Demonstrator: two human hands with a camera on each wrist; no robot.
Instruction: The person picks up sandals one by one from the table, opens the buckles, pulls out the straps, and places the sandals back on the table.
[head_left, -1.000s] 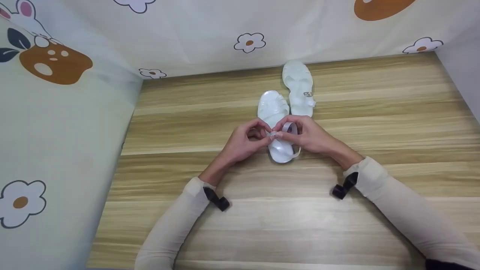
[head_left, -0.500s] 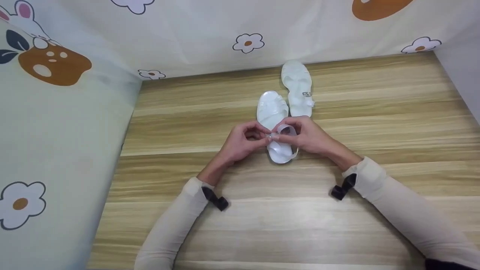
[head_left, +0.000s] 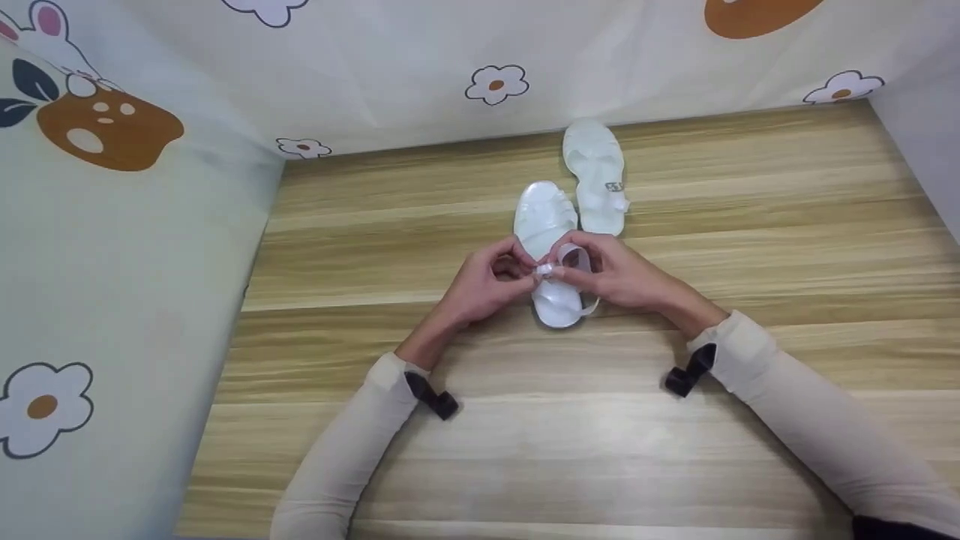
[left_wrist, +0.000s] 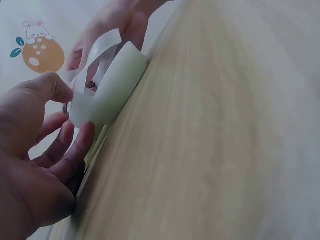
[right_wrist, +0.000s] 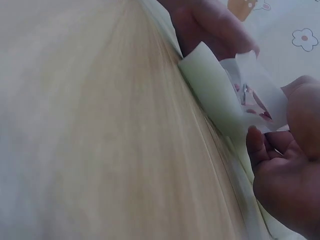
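A white sandal (head_left: 546, 214) lies toe away, its heel toward the person. Over its middle, my left hand (head_left: 484, 285) pinches at the buckle side of the ankle strap. From the other side my right hand (head_left: 619, 274) pinches the ankle strap (head_left: 576, 257) between thumb and forefinger, and the strap stands up in a loop. Both hands' fingertips meet at the strap. A small metal buckle (right_wrist: 244, 94) shows past the raised strap in the right wrist view. The pale heel (left_wrist: 117, 82) rises between the hands in the left wrist view.
A second white sandal (head_left: 596, 169) lies just behind and to the right, its small buckle showing. Both are on a wood-grain tabletop (head_left: 570, 435). A printed cloth (head_left: 390, 75) with flowers and cartoon fruit hangs along the back and left.
The fingertips shift slightly at the strap, and more of its white end now shows between the hands. The sandals stay nearly where they were.
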